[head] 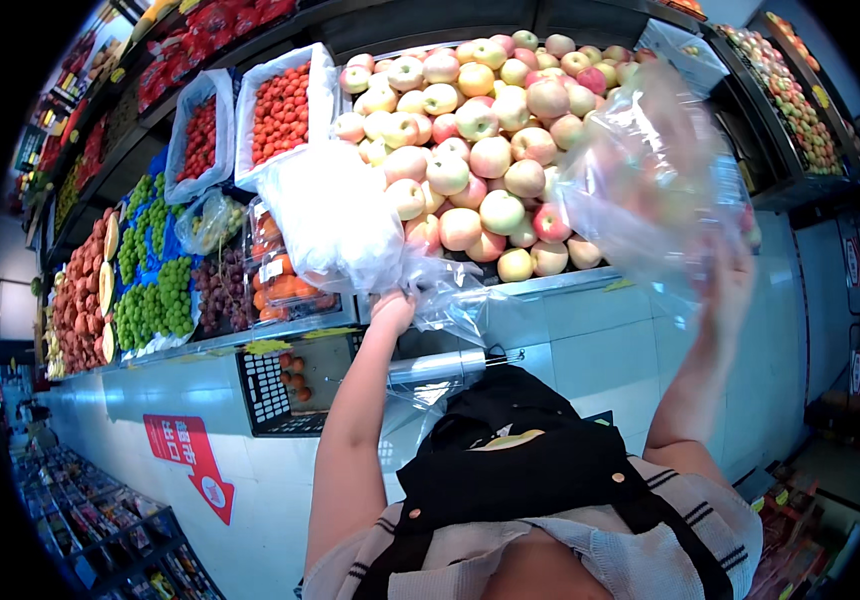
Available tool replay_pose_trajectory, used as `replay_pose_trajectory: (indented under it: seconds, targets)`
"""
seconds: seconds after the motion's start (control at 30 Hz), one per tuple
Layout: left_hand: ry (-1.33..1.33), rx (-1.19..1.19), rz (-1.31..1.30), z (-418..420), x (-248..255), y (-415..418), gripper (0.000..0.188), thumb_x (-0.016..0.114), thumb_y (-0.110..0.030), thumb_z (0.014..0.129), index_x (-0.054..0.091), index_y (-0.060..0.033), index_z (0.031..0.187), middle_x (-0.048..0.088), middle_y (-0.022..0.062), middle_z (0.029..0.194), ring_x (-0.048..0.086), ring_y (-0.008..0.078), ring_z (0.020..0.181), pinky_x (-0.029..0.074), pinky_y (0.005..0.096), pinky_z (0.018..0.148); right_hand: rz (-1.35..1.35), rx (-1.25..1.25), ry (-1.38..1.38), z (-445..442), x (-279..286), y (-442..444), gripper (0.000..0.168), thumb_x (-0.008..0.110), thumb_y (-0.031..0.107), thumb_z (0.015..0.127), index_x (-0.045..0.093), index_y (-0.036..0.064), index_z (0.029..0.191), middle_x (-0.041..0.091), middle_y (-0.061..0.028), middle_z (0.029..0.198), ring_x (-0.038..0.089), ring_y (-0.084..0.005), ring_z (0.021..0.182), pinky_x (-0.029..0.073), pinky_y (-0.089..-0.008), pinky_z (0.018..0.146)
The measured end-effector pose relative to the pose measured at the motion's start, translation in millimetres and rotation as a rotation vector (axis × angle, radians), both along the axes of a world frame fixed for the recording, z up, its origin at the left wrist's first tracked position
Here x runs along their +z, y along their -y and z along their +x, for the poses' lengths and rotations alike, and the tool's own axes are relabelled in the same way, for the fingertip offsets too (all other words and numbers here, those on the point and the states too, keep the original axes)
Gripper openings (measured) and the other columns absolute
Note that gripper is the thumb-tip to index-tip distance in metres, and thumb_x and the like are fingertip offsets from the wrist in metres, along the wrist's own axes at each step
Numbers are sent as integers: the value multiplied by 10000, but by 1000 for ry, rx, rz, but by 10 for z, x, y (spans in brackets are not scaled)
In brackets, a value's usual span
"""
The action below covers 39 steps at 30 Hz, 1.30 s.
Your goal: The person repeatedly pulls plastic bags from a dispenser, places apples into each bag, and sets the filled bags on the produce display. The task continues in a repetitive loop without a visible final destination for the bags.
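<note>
My left hand (pixel 394 309) grips the gathered neck of a whitish plastic bag (pixel 329 214). Glare washes that bag out, so what it holds cannot be told; it lies over the front left of the apples and beside the boxed orange fruit. A loose transparent plastic end trails right from my fist. On the other side, my right hand (pixel 726 274) holds a transparent plastic bag (pixel 636 165) at the right end of the apple pile. Motion blurs this bag, and reddish and yellowish shapes show through it. Pink and yellow apples (pixel 475 157) are heaped between the two bags.
Small red fruits fill two lined crates (pixel 317 97) (pixel 227 120) at the back left. Green grapes (pixel 152 300), dark grapes (pixel 221 292) and plastic boxes of orange fruit (pixel 280 277) sit left. Below the stand's edge are a bag roll (pixel 437 367) and a black crate (pixel 280 394).
</note>
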<state>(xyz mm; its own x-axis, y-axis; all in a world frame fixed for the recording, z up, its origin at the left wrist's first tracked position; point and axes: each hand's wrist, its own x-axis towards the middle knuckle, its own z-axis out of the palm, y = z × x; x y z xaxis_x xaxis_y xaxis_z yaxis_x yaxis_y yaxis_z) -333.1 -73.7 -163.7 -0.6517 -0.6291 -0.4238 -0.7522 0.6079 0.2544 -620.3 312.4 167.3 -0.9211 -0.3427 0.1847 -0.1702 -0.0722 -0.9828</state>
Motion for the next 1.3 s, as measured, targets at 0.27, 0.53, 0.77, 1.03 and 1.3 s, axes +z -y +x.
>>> replay_pose_trajectory:
  seconds: [0.27, 0.53, 0.77, 1.03, 1.3]
  targets:
    - [-499, 177, 378, 866, 1666, -602, 626, 789, -227, 796, 535, -34, 1335, 520, 188, 1370, 505, 352, 1275, 435, 436, 1035, 268, 735, 259, 675, 18, 1061, 322, 577, 310, 1003, 691, 34, 1123, 669, 22, 756, 476, -13, 539, 349, -200, 438]
    - [-940, -280, 237, 528, 3679, -1028, 1068, 920, -275, 637, 332, -46, 1499, 635, 137, 1163, 588, 234, 1111, 443, 367, 974, 604, 1787, -273, 1239, 303, 2139, 301, 662, 343, 931, 734, 52, 958, 677, -6, 708, 571, -64, 598, 438, -229, 488]
    - [-1019, 370, 541, 1105, 3185, -791, 197, 742, -104, 866, 698, -7, 1032, 653, -39, 721, 487, -14, 549, 345, 167, 470, 286, 1242, 116, 1245, 184, 2378, 443, 662, 298, 939, 570, 55, 1299, 646, -54, 1154, 635, -128, 974, 522, -267, 806]
    - [-1052, 523, 428, 1685, 3074, -536, 169, 736, -99, 871, 710, 1, 1004, 676, -21, 782, 542, 16, 620, 420, 180, 556, 251, 1470, 487, 1954, -657, 2216, 380, 698, 265, 930, 657, -12, 1186, 702, -69, 1059, 660, -113, 945, 533, -287, 859]
    - [-1074, 480, -383, 1766, 3173, -740, 207, 731, -150, 891, 659, -26, 1039, 610, -31, 794, 559, 69, 736, 468, 235, 686, 312, 1249, 290, 2303, -692, 2389, 224, 783, 189, 848, 752, -10, 947, 722, -46, 806, 629, -69, 709, 495, -215, 680]
